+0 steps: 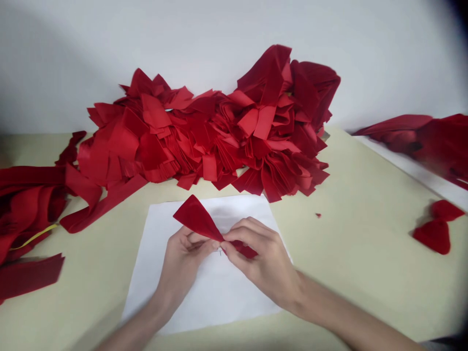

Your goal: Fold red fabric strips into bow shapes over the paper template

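Between my two hands is a red velvet ribbon piece, pinched narrow at its middle, one end fanning up to the left. My left hand is closed on it near the pinch, thumb toward the centre. From the other side, my right hand grips the same spot between thumb and fingertips and partly hides the ribbon's right end. A short dark line shows just under the fingertips; whether it is a thread or a mark on the paper I cannot tell. Both hands are above a white paper sheet on the table.
A large heap of cut red ribbon pieces lies along the wall. More red ribbon with a yellow strip lies at left. On the right are a red bow-shaped piece, a red scrap and a white-edged tray with red fabric.
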Available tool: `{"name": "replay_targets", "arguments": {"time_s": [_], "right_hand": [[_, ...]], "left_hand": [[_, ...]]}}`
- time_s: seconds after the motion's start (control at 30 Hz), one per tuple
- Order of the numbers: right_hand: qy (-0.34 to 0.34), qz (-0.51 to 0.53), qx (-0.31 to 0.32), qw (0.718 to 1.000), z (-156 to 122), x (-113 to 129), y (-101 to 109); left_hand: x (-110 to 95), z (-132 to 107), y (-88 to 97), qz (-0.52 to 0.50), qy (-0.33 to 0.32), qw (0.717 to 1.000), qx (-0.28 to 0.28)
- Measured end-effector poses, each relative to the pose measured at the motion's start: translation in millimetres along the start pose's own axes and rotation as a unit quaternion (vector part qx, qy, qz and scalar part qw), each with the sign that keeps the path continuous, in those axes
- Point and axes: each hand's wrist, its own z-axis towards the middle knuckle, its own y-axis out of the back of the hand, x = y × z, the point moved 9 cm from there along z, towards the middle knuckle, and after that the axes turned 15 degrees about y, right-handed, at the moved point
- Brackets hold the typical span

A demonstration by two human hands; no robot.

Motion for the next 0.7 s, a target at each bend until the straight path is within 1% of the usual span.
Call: {"name": "replay_targets", "arguments": {"time_s": [0.03, 0.1, 0.23, 0.3, 0.37, 0.43, 0.5, 0.57, 0.7], "right_hand": [[-0.012, 0.000, 0.011, 1.000, 0, -2, -2], [-0.034, 0.004, 0.026, 0.999, -1, -6, -4], [-0.040, 0.001, 0.025, 0.999, -1, -8, -3], [-0.044, 0.003, 0.020, 0.999, -2, -9, -2], [-0.047, 0.014, 0.015, 0.999, -1, -10, -1], [-0.054, 0.034, 0.013, 0.998, -1, -10, 0], [-0.071, 0.064, 0.014, 0.995, -1, -12, -1], [-0.094, 0.097, 0.018, 0.991, -2, -14, -3], [-0.139, 0.154, 0.027, 0.978, -6, -20, -8]], "left_hand": [[2, 0, -1.4, -0.002, 0.003, 1.000, 0.012], [3, 0, -1.7, 0.001, -0.002, 1.000, 0.015], [2, -2, -0.9, 0.006, -0.010, 1.000, 0.008], [2, -2, -3.8, -0.004, -0.005, 1.000, 0.026], [2, -1, -8.6, -0.013, 0.002, 0.998, 0.057], [3, 1, -14.2, -0.015, 0.009, 0.996, 0.092], [3, 2, -16.6, -0.010, 0.015, 0.994, 0.108], [1, 3, -14.7, 0.000, 0.006, 0.995, 0.098], [-7, 1, -5.6, 0.048, -0.038, 0.997, 0.045]]}}
